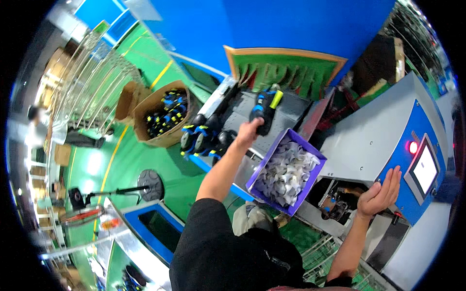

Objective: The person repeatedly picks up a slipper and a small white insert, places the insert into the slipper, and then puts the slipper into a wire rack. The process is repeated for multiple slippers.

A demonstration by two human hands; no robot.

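A black-blue-yellow item (262,103) is hanging over grey metal (287,115), the left hand (250,133) gripping its end. The flat right hand (380,194) is holding nothing. A purple rectangular box (302,200) is holding crumpled whitish pieces (287,170); a brown cardboard box (168,140), black-blue-yellow items (167,112).

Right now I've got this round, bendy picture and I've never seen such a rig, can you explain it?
It's one view from a fisheye camera on a person's head, looking down; the lens bends the edges. No robot, just bare hands. The left hand grips a dark piece with blue and yellow parts above a grey work surface; similar pieces cluster to its left. A purple box of white scraps sits nearer the body. The open right hand is by a grey-and-blue machine with a screen.
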